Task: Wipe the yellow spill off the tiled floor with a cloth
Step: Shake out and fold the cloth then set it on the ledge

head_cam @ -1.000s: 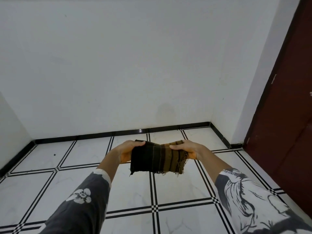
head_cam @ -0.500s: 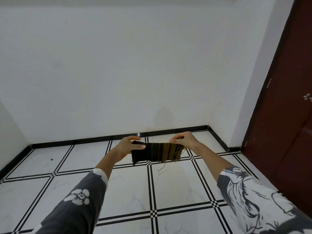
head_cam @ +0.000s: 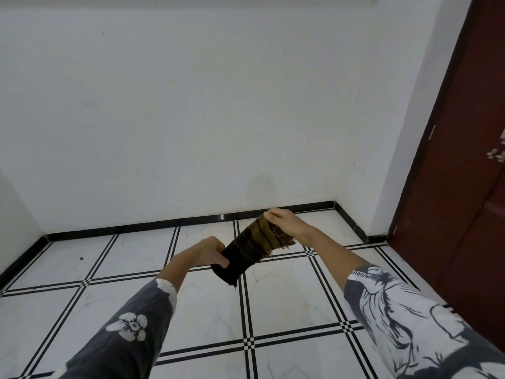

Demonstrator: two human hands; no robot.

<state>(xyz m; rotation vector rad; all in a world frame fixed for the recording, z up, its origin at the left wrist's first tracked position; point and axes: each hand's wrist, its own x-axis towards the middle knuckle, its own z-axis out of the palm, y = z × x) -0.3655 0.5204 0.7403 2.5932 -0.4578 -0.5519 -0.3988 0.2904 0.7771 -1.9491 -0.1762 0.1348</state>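
1. Head view: the cloth (head_cam: 254,250) was in the air over the far part of the floor (head_cam: 287,296), not touching it. A second earlier it had hung level and broad between the hands. Now it slanted as a narrow, folded band, tan end high and dark end low.
2. The left hand (head_cam: 211,251) had dropped, and its fingers were curled round the dark lower end.
3. The right hand (head_cam: 287,224) had risen toward the far right corner. Its fingertips were bunched together and pinched the frayed tan end.
4. This looked like folding or wringing the cloth into a pad, so wiping had not begun.
5. No yellow spill showed on the tiles in view, only a small dark speck (head_cam: 81,258) near the left edge. The spill probably lay outside the view.
6. A dark red door (head_cam: 464,187) stood at the right.
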